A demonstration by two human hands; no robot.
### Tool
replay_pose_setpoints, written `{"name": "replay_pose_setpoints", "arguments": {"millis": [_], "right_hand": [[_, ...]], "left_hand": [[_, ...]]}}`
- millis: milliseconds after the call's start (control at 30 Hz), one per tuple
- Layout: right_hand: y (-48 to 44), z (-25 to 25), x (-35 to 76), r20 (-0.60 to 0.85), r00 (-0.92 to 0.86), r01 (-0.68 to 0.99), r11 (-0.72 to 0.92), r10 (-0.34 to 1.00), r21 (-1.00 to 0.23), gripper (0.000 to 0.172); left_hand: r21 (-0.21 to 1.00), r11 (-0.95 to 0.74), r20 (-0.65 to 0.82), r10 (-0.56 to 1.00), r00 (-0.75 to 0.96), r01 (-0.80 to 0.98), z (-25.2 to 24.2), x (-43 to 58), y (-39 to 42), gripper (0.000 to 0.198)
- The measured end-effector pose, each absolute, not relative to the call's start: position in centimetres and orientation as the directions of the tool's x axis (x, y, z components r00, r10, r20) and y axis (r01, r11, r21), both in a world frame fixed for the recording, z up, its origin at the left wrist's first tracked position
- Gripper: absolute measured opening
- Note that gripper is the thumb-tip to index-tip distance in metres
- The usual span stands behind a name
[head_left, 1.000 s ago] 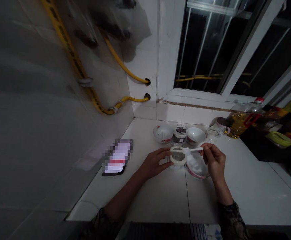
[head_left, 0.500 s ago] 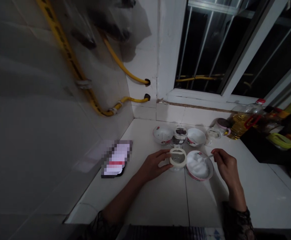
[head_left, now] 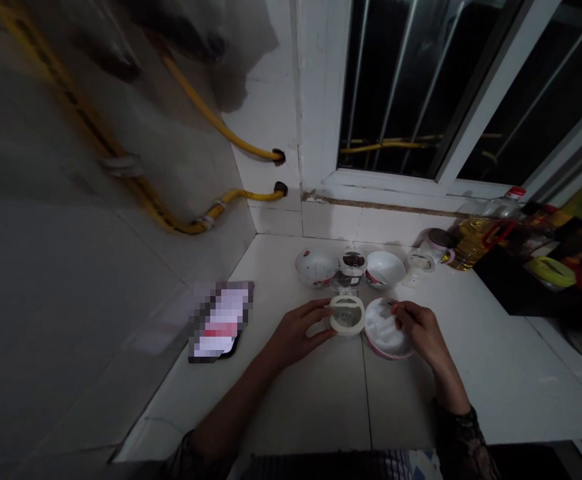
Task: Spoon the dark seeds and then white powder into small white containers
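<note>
My left hand (head_left: 295, 337) is closed on the side of a small clear jar (head_left: 347, 330) with a pale rim, its flip lid swung back. To the right stands a bowl (head_left: 389, 351) with a pink edge, holding white granular stuff (head_left: 383, 327) that I cannot identify. Above this bowl, the fingers of my right hand (head_left: 421, 328) pinch a spoon (head_left: 389, 305), mostly hidden by the hand. Behind the jar is a second clear jar (head_left: 349, 277) with dark contents and its lid up. White bowls (head_left: 315, 268) (head_left: 385, 269) flank it.
A phone (head_left: 223, 320) lies on the white tiled counter (head_left: 301, 407) at left. Another lidded jar (head_left: 421, 261), a mug (head_left: 439, 245), an oil bottle (head_left: 471, 243) and a dark box (head_left: 508, 283) of condiments stand at right. Yellow pipe (head_left: 171, 223) runs along the wall.
My right hand has moved left with the spoon, from the bowl's right edge to over the white stuff. My left hand still grips the jar. The view has shifted slightly.
</note>
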State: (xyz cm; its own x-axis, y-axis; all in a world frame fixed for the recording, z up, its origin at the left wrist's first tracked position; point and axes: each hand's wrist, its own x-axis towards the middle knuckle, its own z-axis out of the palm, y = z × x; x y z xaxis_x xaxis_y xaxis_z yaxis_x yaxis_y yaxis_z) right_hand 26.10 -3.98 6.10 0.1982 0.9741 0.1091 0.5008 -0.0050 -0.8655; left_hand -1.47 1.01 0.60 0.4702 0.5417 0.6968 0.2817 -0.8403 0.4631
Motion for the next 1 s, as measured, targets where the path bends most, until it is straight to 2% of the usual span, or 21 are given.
{"name": "replay_pose_setpoints", "arguments": {"millis": [300, 433, 667, 1000], "right_hand": [[-3.8, 6.5, 27.0, -0.090, 0.326, 0.198, -0.161, 0.941, -0.967, 0.034], [-3.8, 6.4, 27.0, -0.081, 0.356, 0.194, -0.159, 0.931, -0.968, 0.034], [-3.7, 6.6, 25.3, -0.058, 0.303, 0.310, -0.156, 0.951, -0.938, 0.034], [-3.9, 7.0, 26.9, -0.185, 0.362, 0.078, -0.228, 0.914, -0.971, 0.035]], "left_hand": [[0.448, -0.849, 0.708, 0.529, 0.468, 0.281, 0.7, -1.4, 1.0, 0.027], [0.431, -0.853, 0.718, 0.521, 0.462, 0.294, 0.6, -1.4, 1.0, 0.027], [0.432, -0.853, 0.711, 0.522, 0.470, 0.295, 0.4, -1.4, 1.0, 0.027], [0.445, -0.850, 0.706, 0.527, 0.472, 0.283, 0.6, -1.5, 1.0, 0.027]]}}
